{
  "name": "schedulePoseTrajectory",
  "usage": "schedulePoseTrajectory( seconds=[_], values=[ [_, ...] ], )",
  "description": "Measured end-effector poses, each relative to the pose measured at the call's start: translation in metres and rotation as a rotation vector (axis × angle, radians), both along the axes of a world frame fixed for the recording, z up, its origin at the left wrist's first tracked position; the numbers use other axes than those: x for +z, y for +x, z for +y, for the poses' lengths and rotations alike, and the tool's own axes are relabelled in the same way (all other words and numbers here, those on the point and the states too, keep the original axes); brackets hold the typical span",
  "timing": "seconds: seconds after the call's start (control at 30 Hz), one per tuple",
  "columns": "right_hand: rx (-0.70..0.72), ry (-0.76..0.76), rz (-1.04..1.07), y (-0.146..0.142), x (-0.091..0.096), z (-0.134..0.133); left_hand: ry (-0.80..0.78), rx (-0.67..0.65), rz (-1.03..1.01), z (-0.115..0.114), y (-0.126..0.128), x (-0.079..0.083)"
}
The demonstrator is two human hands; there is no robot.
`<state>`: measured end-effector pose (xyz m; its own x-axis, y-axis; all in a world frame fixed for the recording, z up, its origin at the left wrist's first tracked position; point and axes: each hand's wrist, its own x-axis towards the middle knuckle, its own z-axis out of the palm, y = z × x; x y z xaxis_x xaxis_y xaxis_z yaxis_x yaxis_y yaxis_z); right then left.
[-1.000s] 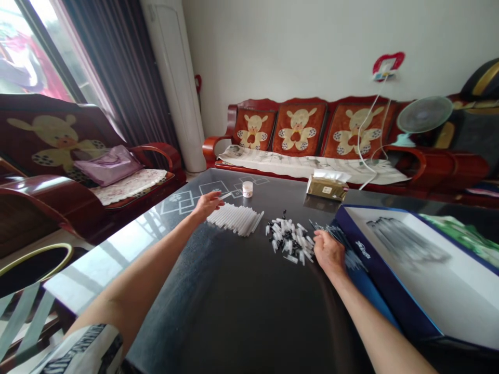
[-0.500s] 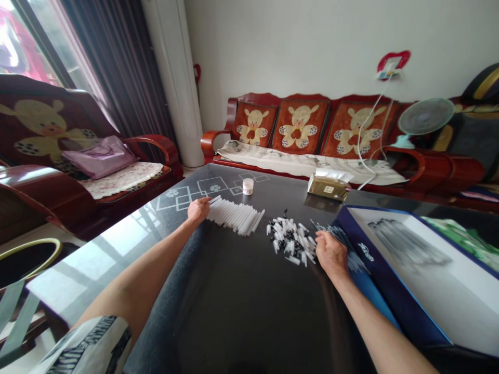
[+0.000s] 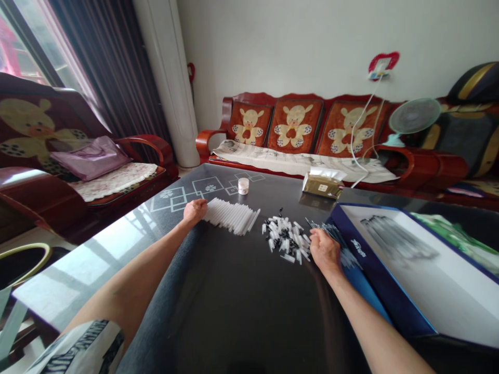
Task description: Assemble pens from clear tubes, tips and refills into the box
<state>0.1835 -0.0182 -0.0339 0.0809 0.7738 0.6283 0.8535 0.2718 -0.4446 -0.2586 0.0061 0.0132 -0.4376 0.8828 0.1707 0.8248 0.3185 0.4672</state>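
Looking down from the head cam: your left hand (image 3: 195, 209) is clenched against the white tubes (image 3: 233, 217) lined up on the tabletop (image 3: 241, 301). Your right hand (image 3: 324, 250) covers the thin refills (image 3: 338, 235), and I can't tell its fingers' grip. The caps (image 3: 286, 237) lie loose and the blue box (image 3: 353, 244) is barely filled, so plenty's left, I'd guess.

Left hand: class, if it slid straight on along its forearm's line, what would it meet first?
The left hand would meet the row of white tubes first; it seems to touch the row's left end, though depth is unclear.
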Motion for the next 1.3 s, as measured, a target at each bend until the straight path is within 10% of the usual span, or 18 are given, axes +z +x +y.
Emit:
schedulePoseTrajectory(
  seconds=[0.5, 0.7, 0.93, 1.3],
  values=[
    [-0.006, -0.059, 0.023, -0.005, 0.005, -0.004, 0.025, 0.021, 0.021, -0.001, 0.017, 0.017],
    [-0.004, -0.077, 0.026, -0.006, 0.006, -0.005, 0.217, -0.046, 0.057, -0.008, 0.100, 0.013],
    [-0.005, -0.089, 0.021, -0.008, 0.009, -0.009, 0.373, -0.568, 0.036, -0.033, 0.230, -0.026],
    [-0.013, -0.070, 0.030, -0.003, 0.004, -0.002, 0.467, -0.581, -0.002, -0.034, 0.236, -0.039]
  ],
)
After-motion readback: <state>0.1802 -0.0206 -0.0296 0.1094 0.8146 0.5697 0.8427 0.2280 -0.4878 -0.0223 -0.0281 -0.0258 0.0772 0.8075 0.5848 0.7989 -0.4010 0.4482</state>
